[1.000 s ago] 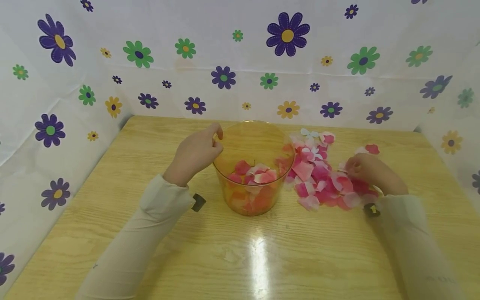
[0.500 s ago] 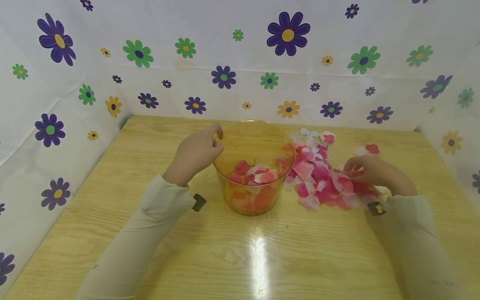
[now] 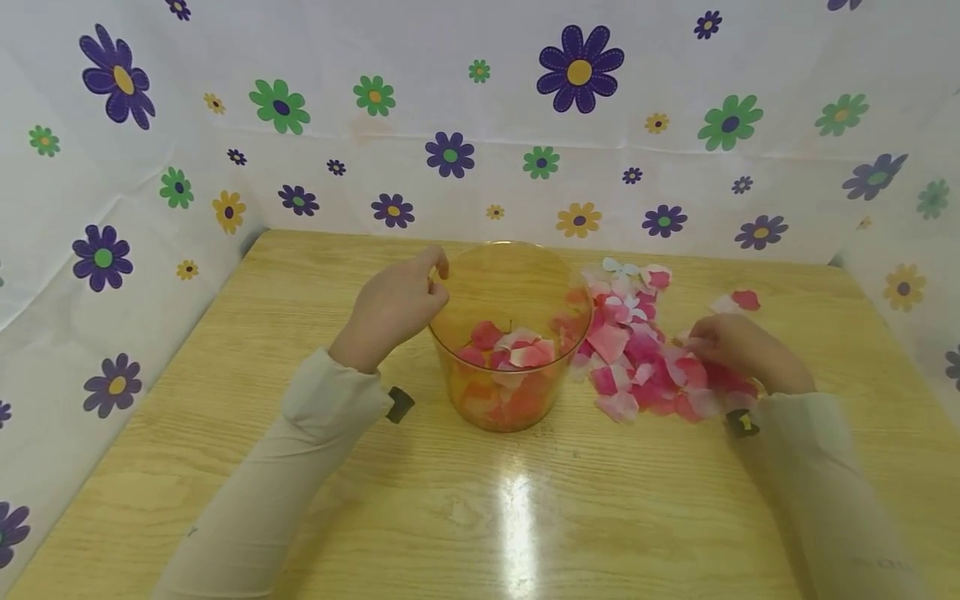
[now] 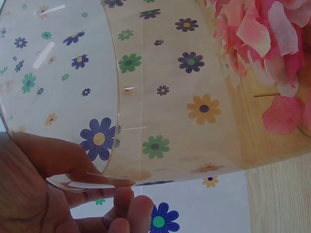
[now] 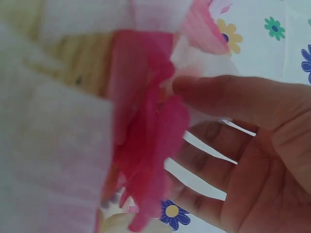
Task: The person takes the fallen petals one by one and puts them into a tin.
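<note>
Though see-through, one amber tub (image 3: 498, 283) (petals (image 3: 531, 352) inside) between two hands (image 3: 393, 308) (image 3: 746, 350).

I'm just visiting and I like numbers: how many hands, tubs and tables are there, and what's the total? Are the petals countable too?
Hands: 2 (left hand, right hand)
Amber tub: 1
Table: 1
Total: 4

The petals overlap too much to count, so they are left out.

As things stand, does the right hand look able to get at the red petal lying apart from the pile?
Probably yes: the red petal lies on the table just beyond the right hand; a pale petal sits beside it, but nothing visible covers it.
</note>
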The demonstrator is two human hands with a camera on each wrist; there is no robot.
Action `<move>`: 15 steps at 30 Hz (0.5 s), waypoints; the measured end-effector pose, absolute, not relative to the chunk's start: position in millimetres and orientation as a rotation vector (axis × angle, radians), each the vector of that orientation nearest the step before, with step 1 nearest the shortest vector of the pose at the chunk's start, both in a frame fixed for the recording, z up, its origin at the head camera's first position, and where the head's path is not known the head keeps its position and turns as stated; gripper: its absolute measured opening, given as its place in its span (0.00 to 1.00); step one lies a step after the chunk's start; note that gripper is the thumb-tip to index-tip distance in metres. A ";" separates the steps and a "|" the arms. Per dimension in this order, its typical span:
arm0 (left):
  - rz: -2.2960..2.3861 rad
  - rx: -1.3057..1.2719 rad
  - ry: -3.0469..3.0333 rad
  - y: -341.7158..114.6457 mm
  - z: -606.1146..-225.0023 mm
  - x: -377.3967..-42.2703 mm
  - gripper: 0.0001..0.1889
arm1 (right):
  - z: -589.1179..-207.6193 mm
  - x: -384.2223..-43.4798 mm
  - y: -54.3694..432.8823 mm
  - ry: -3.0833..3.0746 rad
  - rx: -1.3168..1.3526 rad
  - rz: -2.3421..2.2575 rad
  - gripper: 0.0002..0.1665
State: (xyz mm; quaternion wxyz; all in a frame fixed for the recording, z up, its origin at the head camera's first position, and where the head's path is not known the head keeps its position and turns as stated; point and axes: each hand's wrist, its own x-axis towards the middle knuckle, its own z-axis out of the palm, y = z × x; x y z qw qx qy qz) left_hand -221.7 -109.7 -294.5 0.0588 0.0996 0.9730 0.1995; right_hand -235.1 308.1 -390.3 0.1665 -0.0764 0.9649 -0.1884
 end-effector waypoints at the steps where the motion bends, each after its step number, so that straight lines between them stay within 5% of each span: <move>1: 0.605 0.300 2.948 -109.7 -294.3 -221.5 0.16 | -390.3 -235.1 308.0 2.751 -0.188 -0.544 0.20; 6: 0.599 0.296 2.956 -110.0 -293.9 -221.3 0.16 | -387.8 -236.2 308.9 2.757 -0.076 -0.553 0.24; 15: 0.596 0.292 2.961 -110.8 -293.5 -221.2 0.16 | -356.2 -232.6 297.7 2.983 -0.295 -0.727 0.11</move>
